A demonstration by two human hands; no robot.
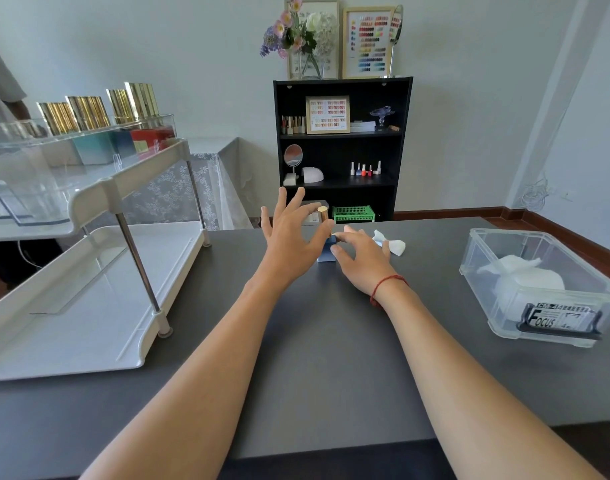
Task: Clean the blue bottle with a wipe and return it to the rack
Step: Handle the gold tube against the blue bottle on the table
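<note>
The blue bottle (326, 251), a small square body with a tall gold cap, stands upright on the dark table (324, 341) straight ahead. My left hand (289, 233) pinches the gold cap between thumb and index finger, with the other fingers spread upward. My right hand (362, 259) rests low on the table and grips the blue body with thumb and index finger. A crumpled white wipe (391, 244) lies on the table just beyond my right hand, apart from the bottle. The white two-tier rack (89, 202) stands at the left.
The rack's top tier holds a clear organiser (85, 140) with gold-capped bottles and coloured boxes. A clear plastic box (538, 285) with white wipes sits at the right. A black shelf unit (341, 147) stands against the far wall. A person stands at the far left edge.
</note>
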